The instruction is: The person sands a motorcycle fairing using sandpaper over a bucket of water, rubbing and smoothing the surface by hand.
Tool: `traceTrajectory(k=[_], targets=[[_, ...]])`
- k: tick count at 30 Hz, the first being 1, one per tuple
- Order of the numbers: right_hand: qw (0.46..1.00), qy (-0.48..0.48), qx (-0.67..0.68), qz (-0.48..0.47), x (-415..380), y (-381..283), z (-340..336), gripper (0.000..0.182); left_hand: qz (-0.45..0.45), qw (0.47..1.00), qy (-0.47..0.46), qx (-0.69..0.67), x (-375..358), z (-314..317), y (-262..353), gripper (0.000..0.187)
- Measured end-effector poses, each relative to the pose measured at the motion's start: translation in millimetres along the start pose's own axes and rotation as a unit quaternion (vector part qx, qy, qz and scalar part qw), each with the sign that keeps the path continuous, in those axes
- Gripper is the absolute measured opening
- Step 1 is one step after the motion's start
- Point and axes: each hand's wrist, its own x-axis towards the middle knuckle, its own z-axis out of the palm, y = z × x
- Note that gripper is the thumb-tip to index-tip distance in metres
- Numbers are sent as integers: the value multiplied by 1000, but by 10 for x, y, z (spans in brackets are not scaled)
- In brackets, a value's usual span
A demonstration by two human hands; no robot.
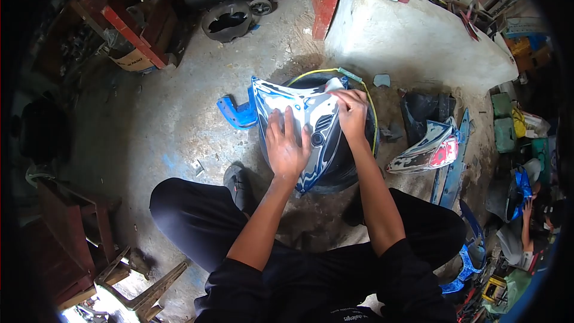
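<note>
A motorcycle fairing panel (302, 107), sanded to patches of white, grey and blue, rests over a round black tub or tyre (353, 170). My left hand (286, 146) lies flat on its middle with the fingers spread. At the panel's upper right corner, the fingers of my right hand (353, 110) are closed on a small pale piece that looks like sandpaper (335, 85), pressed to the surface. A round dark hole and slots show between my hands. Behind the panel a yellow hose (369, 93) curves around the black round support.
A blue plastic part (238, 113) lies left of the panel. On the right are another sanded fairing (427, 151) and a long blue strip (454, 164). A white block wall (412, 39) stands ahead. Another person's hand (527, 209) touches a blue part at far right.
</note>
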Motion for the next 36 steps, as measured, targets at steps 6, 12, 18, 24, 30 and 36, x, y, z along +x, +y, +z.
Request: traceTrajectory(k=[6,12,18,24,30,36], targets=[[998,42,-20,34,-10,5,31,22,0,1000,-1,6,-7,1,-8,58],[998,38,-33,28,24,-9,40,23,-3,1000,-9,-1,4,-12,-6,59],[990,70,-60,103,16,71,79,23,-1,1000,-3,-2,1,-1,-14,59],[992,57,-63,91,56,52,37,21,-1,1000,-10,-5,-2,15,-1,60],[999,24,-18,28,57,65,-20,20,-3,1000,-14,-5,-5,32,-15,61],[998,36,-33,50,35,66,-9,21,-5,1000,-14,-7,-9,29,-1,61]])
